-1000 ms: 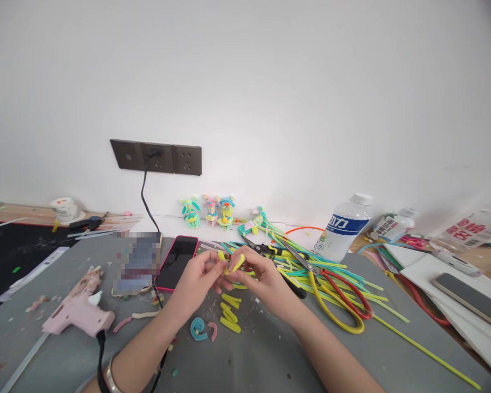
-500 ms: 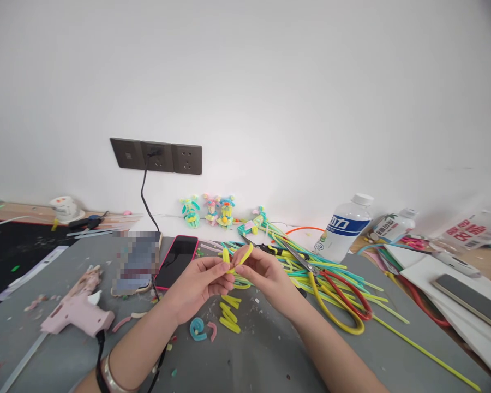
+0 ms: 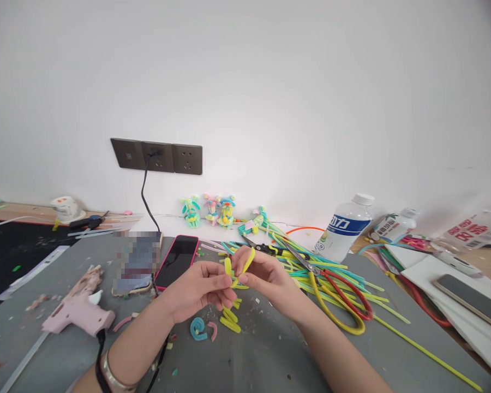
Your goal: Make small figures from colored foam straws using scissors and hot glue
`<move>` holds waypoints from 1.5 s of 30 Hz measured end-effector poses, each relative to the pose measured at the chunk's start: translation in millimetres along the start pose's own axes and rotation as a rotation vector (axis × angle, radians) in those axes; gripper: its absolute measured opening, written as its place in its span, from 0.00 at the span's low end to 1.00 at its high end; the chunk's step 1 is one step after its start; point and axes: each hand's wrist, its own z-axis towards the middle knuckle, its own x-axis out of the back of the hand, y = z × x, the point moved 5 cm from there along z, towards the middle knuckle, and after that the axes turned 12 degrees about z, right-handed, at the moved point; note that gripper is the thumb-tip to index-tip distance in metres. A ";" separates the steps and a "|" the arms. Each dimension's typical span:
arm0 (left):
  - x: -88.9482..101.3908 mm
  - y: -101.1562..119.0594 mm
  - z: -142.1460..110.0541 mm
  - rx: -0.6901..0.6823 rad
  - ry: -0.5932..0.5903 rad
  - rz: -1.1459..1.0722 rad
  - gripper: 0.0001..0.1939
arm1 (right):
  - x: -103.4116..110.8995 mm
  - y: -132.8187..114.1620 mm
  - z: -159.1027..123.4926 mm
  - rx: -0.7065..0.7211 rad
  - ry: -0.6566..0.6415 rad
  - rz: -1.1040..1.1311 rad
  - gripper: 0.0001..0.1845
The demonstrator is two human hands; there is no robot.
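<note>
Both my hands meet over the grey mat (image 3: 270, 349) and pinch one short yellow pipe-cleaner piece (image 3: 237, 267) bent into a V. My left hand (image 3: 200, 289) grips its lower end with fingers closed. My right hand (image 3: 265, 275) pinches the other arm of the piece, which sticks up. Beneath the hands lie several cut yellow pieces (image 3: 230, 319) and a small blue curl (image 3: 198, 328) beside a pink bit.
A pink glue gun (image 3: 78, 312) lies at the left, its cord running toward me. A pink-cased phone (image 3: 177, 261) sits ahead of my left hand. Scissors with red and yellow handles (image 3: 335, 297), a heap of coloured pipe cleaners (image 3: 311, 267), a water bottle (image 3: 343, 226) and small craft figures (image 3: 210, 210) lie beyond.
The yellow piece has been bent further and raised a little; both hands shifted slightly toward me and to the right, still pinching it.
</note>
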 end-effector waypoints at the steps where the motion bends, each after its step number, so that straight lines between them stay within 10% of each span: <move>1: -0.6 0.0 -0.7 0.010 -0.012 0.023 0.18 | 0.0 0.1 0.0 -0.005 -0.002 -0.001 0.12; 8: -7.1 -3.2 -5.1 0.071 -0.099 0.091 0.19 | -3.9 1.1 -0.6 -0.082 -0.063 0.047 0.11; 34: 2.8 5.2 3.8 -0.059 0.179 0.193 0.18 | 10.4 6.6 1.5 -0.039 -0.023 -0.199 0.13; 45: -2.3 -2.0 0.4 0.061 0.009 0.149 0.17 | 0.4 8.6 0.9 -0.100 -0.040 0.014 0.11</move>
